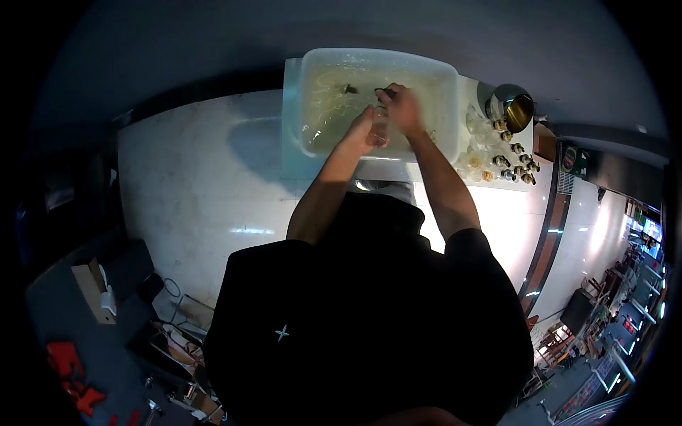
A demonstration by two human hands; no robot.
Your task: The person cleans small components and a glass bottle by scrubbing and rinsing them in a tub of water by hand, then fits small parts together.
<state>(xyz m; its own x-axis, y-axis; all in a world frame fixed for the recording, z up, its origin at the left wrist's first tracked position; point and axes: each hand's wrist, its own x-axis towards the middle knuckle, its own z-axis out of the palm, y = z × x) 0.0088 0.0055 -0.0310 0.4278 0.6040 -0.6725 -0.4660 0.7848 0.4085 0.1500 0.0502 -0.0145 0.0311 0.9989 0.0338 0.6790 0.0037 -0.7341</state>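
Over a white plastic tub (455, 106) of yellowish water, my left hand (361, 131) is closed around a small clear container (380, 128), perhaps a glass bottle. My right hand (403, 110) is just beside it, partly smeared by motion. Its fingers pinch a small dark object (386, 92) above the container's top; its exact kind is unclear. Another dark piece (351, 89) lies in the water left of my hands.
Several clear bottles with dark and brass-coloured tops (501, 160) stand right of the tub. Behind them is a round metal bowl (518, 111). The tub rests on a pale table (291, 167) above a light tiled floor (192, 163). A cardboard box (92, 287) is at lower left.
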